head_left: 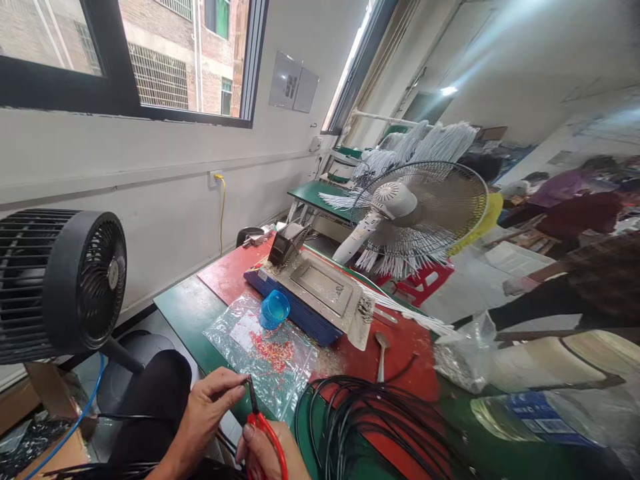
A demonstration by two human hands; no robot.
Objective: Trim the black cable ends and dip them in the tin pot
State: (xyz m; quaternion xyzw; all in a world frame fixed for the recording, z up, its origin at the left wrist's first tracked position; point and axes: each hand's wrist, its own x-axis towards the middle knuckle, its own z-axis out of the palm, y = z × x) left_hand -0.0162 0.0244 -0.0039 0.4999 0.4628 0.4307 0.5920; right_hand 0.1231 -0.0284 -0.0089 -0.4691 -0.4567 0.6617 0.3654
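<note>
Right hand grips red scissors by the handles, partly cut off at the bottom edge. Long axis runs up and slightly left, blades ending right at the left hand's fingertips. Left thumb and index nearly together; can't tell if they pinch a wire end, too small and dark against the blades. Black cables lie coiled just right of the right hand, nearer to it than to the left. Blade gap unclear; left palm hidden.
</note>
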